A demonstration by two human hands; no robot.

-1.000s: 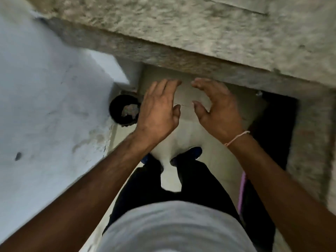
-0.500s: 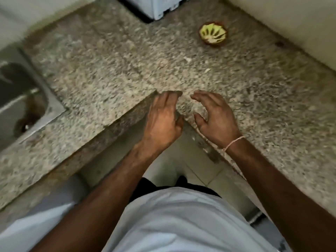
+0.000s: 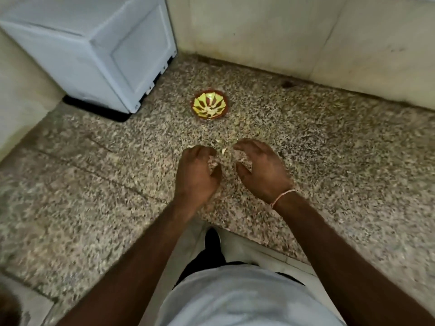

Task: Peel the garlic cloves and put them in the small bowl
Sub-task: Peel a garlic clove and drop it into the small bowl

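A small brown bowl (image 3: 210, 104) with a yellow-green leaf pattern sits on the speckled stone counter (image 3: 329, 149), beyond my hands. Pale garlic cloves and bits of skin (image 3: 224, 150) lie on the counter between my fingertips. My left hand (image 3: 196, 175) hovers over them with its fingers curled down above a pale piece; whether it grips that piece is hidden. My right hand (image 3: 261, 168) arches over the garlic with fingers spread and thumb apart, the fingertips at the pale bits.
A white box-shaped appliance (image 3: 98, 50) stands at the back left of the counter. A tiled wall (image 3: 306, 38) runs behind the bowl. The counter's inner corner edge lies just under my wrists, with the floor and my legs below.
The view swung up from the floor to the counter. Both hands moved forward past the counter edge to the garlic, and their fingers curled down over it.
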